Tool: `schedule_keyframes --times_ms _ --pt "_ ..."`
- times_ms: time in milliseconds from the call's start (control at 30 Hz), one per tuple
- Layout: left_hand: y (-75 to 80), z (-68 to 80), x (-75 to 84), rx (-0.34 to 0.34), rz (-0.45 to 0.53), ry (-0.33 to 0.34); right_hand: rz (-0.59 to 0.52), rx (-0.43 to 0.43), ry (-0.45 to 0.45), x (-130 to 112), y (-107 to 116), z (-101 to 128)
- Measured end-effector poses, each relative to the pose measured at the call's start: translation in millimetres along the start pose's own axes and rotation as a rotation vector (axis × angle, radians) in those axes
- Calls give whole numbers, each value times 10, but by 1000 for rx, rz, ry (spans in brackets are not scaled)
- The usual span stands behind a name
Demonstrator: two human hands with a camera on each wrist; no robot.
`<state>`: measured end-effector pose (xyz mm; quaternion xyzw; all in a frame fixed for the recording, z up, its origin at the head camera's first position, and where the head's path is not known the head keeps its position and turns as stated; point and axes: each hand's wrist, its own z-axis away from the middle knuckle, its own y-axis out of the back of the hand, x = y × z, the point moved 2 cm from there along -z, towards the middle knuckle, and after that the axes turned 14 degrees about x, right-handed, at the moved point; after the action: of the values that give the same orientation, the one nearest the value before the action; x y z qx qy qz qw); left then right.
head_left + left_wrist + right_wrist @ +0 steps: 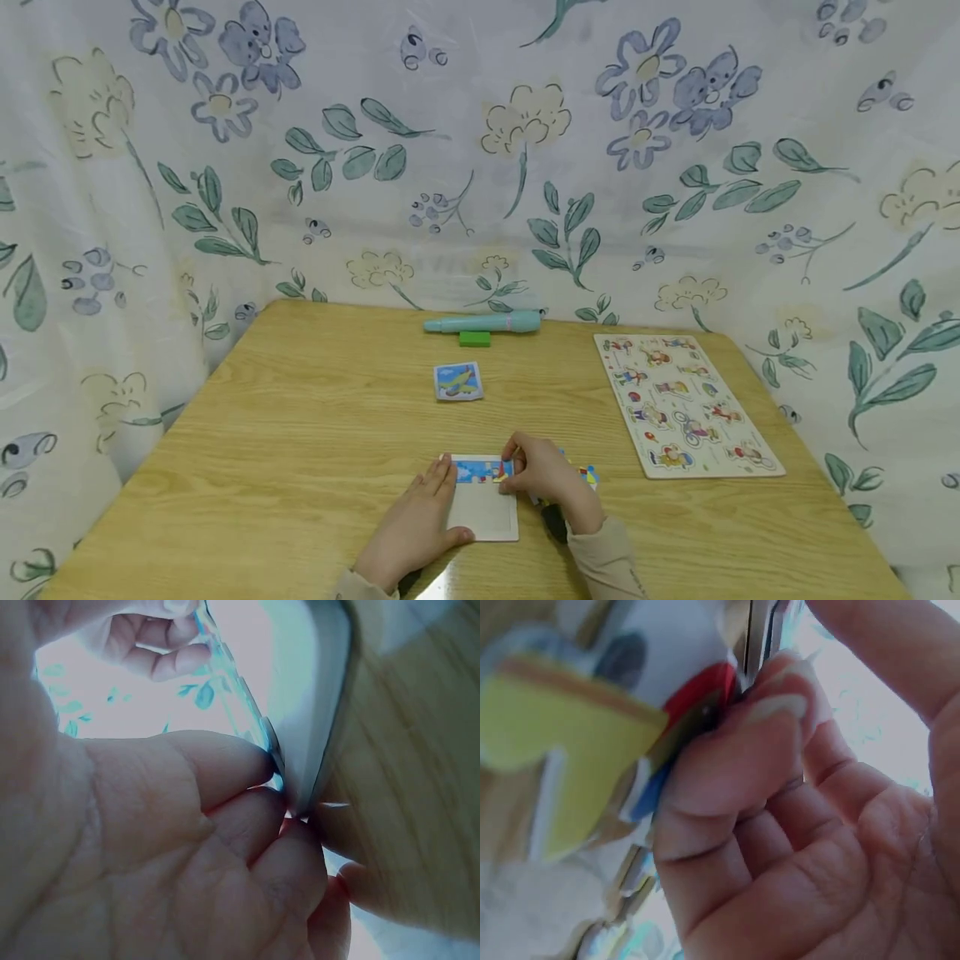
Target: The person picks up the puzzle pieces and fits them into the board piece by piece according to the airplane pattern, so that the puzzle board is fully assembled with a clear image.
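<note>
Fingers of my right hand (542,473) are curled at the top right corner of the puzzle tray (483,508), pressing on a puzzle piece (498,473) in its coloured top row; the right wrist view shows the fingertips (780,712) bent against a red-and-yellow piece edge, though I cannot tell whether they pinch it or only push. My left hand (416,525) lies flat at the tray's 9 o'clock side, fingers straight, tips touching the left rim and thumb tucked along the bottom edge. The tray sits at 6 o'clock on the table (300,433), between both hands. Loose pieces (588,475) peek out at 3 o'clock of my right hand. At 12 o'clock lies an airplane card (457,382), farther on a green block (474,338) and blue pen (483,323). A peg board (686,404) lies at 2 o'clock.
</note>
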<state>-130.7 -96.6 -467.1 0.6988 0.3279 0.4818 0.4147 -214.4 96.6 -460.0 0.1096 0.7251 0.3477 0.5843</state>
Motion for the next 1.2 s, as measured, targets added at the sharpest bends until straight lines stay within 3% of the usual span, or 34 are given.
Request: schedule_keyframes --times_ms 333,767,967,1200 --pt "5 -4 4 12 -29 -17 -55 -12 -1 34 13 -27" --pt "11 -22 16 -6 -26 -4 61 77 37 -77 -42 -20" --pt "23 -20 27 1 -26 -7 133 119 8 -73 -61 -27" --pt "24 -10 13 -3 -8 -2 109 110 4 -40 -78 -35"
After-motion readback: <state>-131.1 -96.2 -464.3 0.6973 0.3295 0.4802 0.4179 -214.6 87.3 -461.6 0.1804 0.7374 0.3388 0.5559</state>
